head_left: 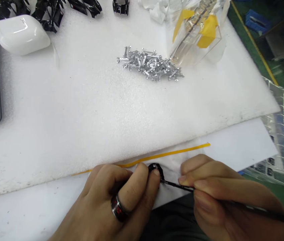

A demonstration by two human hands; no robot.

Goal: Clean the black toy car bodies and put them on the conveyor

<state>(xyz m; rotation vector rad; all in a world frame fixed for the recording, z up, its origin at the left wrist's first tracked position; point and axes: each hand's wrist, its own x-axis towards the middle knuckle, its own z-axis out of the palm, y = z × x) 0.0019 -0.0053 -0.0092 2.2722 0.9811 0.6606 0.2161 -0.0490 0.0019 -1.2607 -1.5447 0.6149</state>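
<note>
The left hand [109,201] is nearly closed in a pinch and holds a small glossy black part [155,170] (one finger wears a red and black ring [118,208]). The right hand [222,197] pinches a thin black rod [257,209], whose tip touches this part, just before the white foam sheet [81,110].

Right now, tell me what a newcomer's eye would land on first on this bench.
A heap of silver metal clips sits in the middle of the white foam sheet, beside a clear plastic box with yellow tape. At the bottom, the left hand, wearing a red-and-black ring, pinches a small glossy black piece. The right hand holds a thin black stick against it.
</note>
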